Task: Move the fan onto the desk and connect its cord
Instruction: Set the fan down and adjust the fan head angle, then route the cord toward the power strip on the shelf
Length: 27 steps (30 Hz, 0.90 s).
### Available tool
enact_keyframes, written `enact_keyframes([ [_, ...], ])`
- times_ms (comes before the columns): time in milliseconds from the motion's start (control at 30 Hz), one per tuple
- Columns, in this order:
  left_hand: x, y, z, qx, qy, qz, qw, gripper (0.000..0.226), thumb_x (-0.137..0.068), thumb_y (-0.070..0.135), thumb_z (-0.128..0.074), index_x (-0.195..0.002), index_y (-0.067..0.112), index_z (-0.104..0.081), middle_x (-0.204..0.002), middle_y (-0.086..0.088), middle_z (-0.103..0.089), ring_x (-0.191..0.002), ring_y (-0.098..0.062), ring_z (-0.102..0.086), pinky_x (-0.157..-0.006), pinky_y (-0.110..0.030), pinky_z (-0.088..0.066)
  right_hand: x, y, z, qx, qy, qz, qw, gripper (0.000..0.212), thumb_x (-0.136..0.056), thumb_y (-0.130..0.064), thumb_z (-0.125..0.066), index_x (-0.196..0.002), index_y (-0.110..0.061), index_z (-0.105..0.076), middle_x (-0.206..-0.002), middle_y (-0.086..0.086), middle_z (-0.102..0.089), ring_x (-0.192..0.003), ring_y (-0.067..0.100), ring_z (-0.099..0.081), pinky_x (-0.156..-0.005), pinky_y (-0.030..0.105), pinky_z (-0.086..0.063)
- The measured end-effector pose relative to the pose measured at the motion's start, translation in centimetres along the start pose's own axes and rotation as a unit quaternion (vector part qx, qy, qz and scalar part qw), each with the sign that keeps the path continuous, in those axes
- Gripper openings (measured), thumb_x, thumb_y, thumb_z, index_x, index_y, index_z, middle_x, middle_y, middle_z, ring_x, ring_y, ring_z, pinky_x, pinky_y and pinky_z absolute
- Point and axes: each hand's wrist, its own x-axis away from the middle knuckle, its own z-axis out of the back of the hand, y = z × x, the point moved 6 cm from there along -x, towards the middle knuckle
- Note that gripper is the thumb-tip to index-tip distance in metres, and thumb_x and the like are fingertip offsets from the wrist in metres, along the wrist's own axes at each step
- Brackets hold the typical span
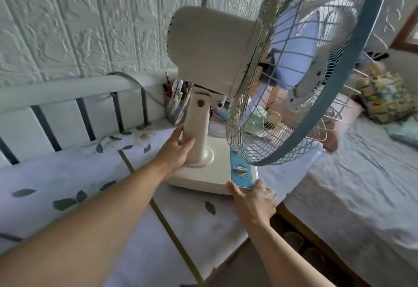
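Observation:
A cream table fan (210, 44) with a blue-rimmed wire cage and pale blue blades stands upright on the desk (172, 237), which is covered by a white cloth with leaf prints. My left hand (178, 148) is wrapped around the fan's neck just above the base. My right hand (255, 200) grips the front corner of the base, by the blue control panel with its dial. A grey cord (138, 83) runs over the white rail at the back; where it ends is hidden behind the fan.
A clear cup of pens (176, 101) stands behind the fan by the textured white wall. A white railing (67, 96) runs along the desk's back left. A bed (362, 185) with a patterned pillow lies to the right. Small items sit behind the cage.

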Motion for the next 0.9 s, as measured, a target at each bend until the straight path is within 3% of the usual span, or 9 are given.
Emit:
enact_keyframes([
  [100, 0.9, -0.1, 1.5, -0.02, 0.003, 0.029, 0.999, 0.052, -0.098, 0.028, -0.041, -0.147, 0.029, -0.025, -0.137, -0.012, -0.051, -0.115, -0.025, -0.052, -0.087, -0.031, -0.039, 1.6, -1.0, 0.1, -0.003, -0.025, -0.011, 1.0, 0.093, -0.075, -0.054, -0.067, -0.145, -0.01, -0.025, -0.138, 0.021, -0.034, -0.133, 0.038, -0.027, -0.114, 0.048, -0.023],
  [200, 1.7, -1.4, 4.3, -0.073, 0.042, 0.08, 0.993, 0.049, -0.097, 0.026, -0.044, -0.145, 0.022, -0.031, -0.137, -0.01, -0.049, -0.126, -0.028, -0.048, -0.093, -0.03, -0.038, 4.2, -2.3, 0.6, 0.004, -0.024, 0.006, 1.0, 0.089, -0.076, -0.044, -0.07, -0.144, -0.009, -0.025, -0.143, 0.02, -0.027, -0.136, 0.037, -0.02, -0.115, 0.046, -0.013],
  [267, 2.1, -2.5, 5.8, -0.125, 0.035, 0.116, 0.985, 0.047, -0.096, 0.021, -0.047, -0.141, 0.016, -0.036, -0.131, -0.007, -0.048, -0.129, -0.031, -0.046, -0.1, -0.032, -0.038, 5.7, -3.2, 0.3, 0.019, -0.032, 0.022, 0.999, 0.083, -0.077, -0.041, -0.069, -0.143, -0.01, -0.028, -0.145, 0.017, -0.026, -0.137, 0.034, -0.02, -0.114, 0.044, -0.016],
  [367, 2.9, -4.2, 6.8, -0.193, -0.014, 0.178, 0.965, 0.049, -0.093, 0.009, -0.046, -0.141, 0.009, -0.037, -0.146, -0.012, -0.041, -0.135, -0.03, -0.04, -0.11, -0.034, -0.034, 6.9, -4.7, -0.5, 0.011, -0.054, 0.039, 0.998, 0.079, -0.077, -0.038, -0.068, -0.142, -0.012, -0.031, -0.143, 0.014, -0.028, -0.134, 0.032, -0.024, -0.113, 0.043, -0.02],
  [533, 3.2, -6.7, 5.8, -0.182, -0.059, 0.225, 0.956, 0.061, -0.088, 0.007, -0.048, -0.146, 0.011, -0.026, -0.146, -0.015, -0.039, -0.132, -0.031, -0.041, -0.109, -0.04, -0.039, 7.7, -6.8, -2.2, -0.023, -0.079, 0.069, 0.994, 0.081, -0.076, -0.032, -0.07, -0.144, -0.016, -0.029, -0.142, 0.01, -0.031, -0.133, 0.029, -0.025, -0.114, 0.04, -0.021],
  [667, 3.4, -6.9, 5.5, -0.173, -0.022, 0.21, 0.962, 0.044, -0.09, 0.012, -0.048, -0.134, 0.012, -0.042, -0.134, -0.014, -0.051, -0.121, -0.031, -0.05, -0.096, -0.033, -0.043, 8.6, -7.3, -3.2, -0.023, -0.092, 0.088, 0.992, 0.079, -0.077, -0.029, -0.07, -0.144, -0.015, -0.031, -0.138, 0.011, -0.036, -0.129, 0.029, -0.029, -0.11, 0.037, -0.027],
  [767, 3.9, -6.2, 7.1, -0.136, 0.022, 0.192, 0.972, 0.012, -0.092, 0.016, -0.047, -0.093, 0.012, -0.058, -0.101, -0.014, -0.067, -0.095, -0.029, -0.064, -0.077, -0.036, -0.053, 9.4, -7.7, -3.4, -0.035, -0.128, 0.075, 0.988, 0.074, -0.078, -0.024, -0.068, -0.143, -0.014, -0.034, -0.136, 0.012, -0.037, -0.128, 0.029, -0.03, -0.11, 0.036, -0.028],
  [833, 5.0, -5.1, 9.2, -0.115, 0.024, 0.19, 0.975, 0.022, -0.093, 0.015, -0.048, -0.073, 0.013, -0.058, -0.074, -0.009, -0.066, -0.07, -0.023, -0.064, -0.066, -0.034, -0.053, 10.4, -8.7, -3.4, -0.04, -0.156, 0.062, 0.985, 0.066, -0.08, -0.021, -0.065, -0.139, -0.012, -0.038, -0.136, 0.015, -0.037, -0.128, 0.031, -0.032, -0.11, 0.037, -0.029],
  [900, 6.6, -3.3, 11.5, -0.119, 0.013, 0.181, 0.976, 0.024, -0.092, 0.014, -0.051, -0.073, 0.008, -0.064, -0.067, -0.007, -0.063, -0.054, -0.017, -0.057, -0.058, -0.028, -0.049, 11.7, -10.2, -3.1, -0.017, -0.185, 0.065, 0.981, 0.06, -0.079, -0.02, -0.064, -0.135, -0.01, -0.043, -0.133, 0.017, -0.04, -0.126, 0.033, -0.036, -0.107, 0.036, -0.032],
])
